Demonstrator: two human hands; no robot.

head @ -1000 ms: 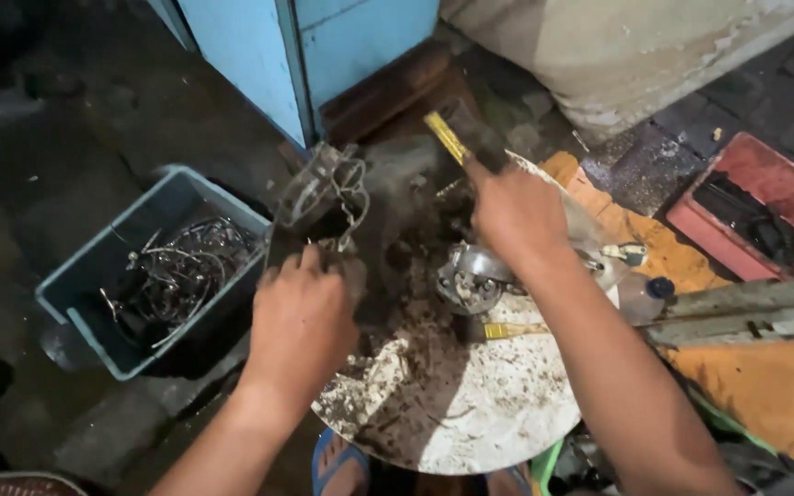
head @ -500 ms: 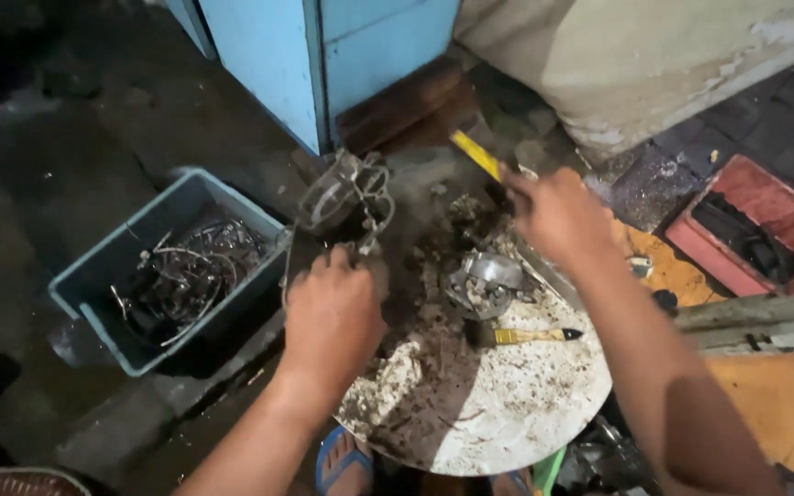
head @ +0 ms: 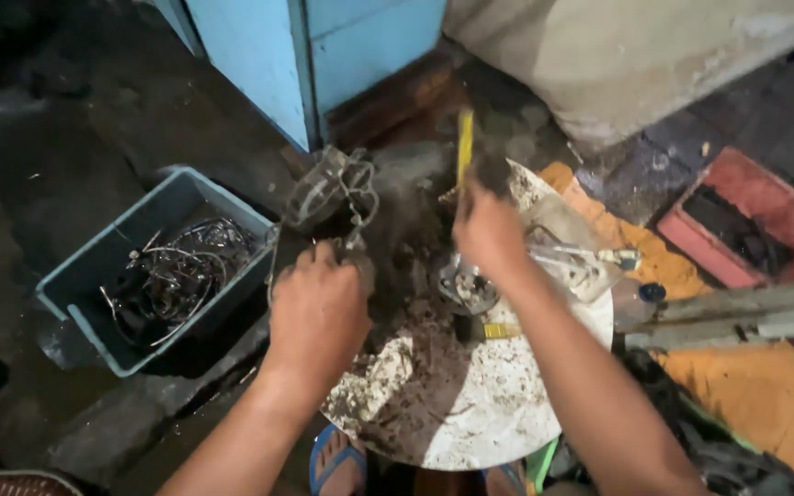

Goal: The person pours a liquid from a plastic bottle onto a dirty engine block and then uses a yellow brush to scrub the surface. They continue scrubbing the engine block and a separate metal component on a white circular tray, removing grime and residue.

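- round work board (head: 498, 404): whitish, matt, rough with crumbly dirt all over
- tangled wire piece (head: 337, 188): dull grey metal, pretty grimy
- bin (head: 80, 285): smooth grey-blue plastic, full of thin shiny wire
- small bowl-shaped part (head: 466, 287): bare metal, a bit glossy
- cabinet (head: 323, 55): painted light blue, matt

Wire-tangled frame (head: 331, 191): dirty, clear-grey, tilted upright at far-left edge of round board, loose wires hanging. Yellow-handled tool (head: 464, 147): raised near vertical, blurred, above grimy metal part (head: 467, 287) lying mid-board among debris.
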